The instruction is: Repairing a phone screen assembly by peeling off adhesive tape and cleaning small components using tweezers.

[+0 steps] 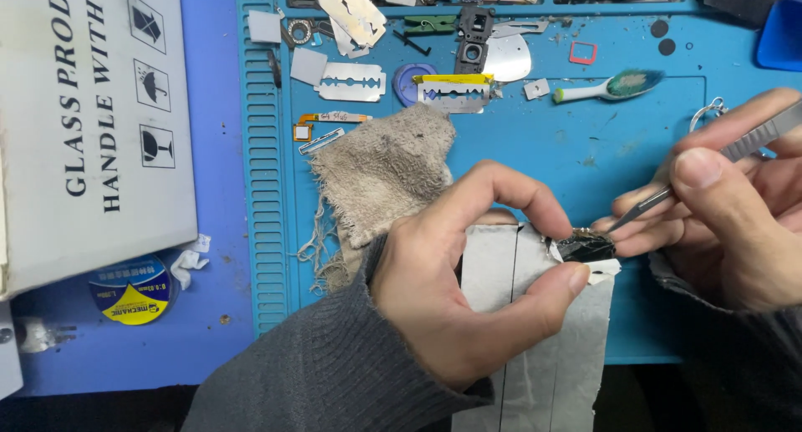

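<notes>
Both hands met at frame centre-right: your left hand (455,273) pinched a small dark part (585,246) over grey tape strips (535,332), your right hand (735,206) gripped tweezers (710,169), tip touching it. Part looked still stuck, unfinished. Beyond lay a rag (384,169) and razor blades (351,83).

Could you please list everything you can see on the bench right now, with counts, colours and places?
small dark part: one, black, pinched at the left hand's fingers, tweezers' tip on it
tweezers: one, silver, in right hand
grey strips: several, pale grey, under the hands
rag: one, beige, frayed, mat centre
work mat: one, blue, covering the bench
razor blades: at least three, silver, mat top
toothbrush: one, white with green bristles, top right
cardboard box: one, white, far left
solder spool: one, yellow and blue label, lower left
left hand: one, grey sleeve, centre
right hand: one, right edge
</notes>
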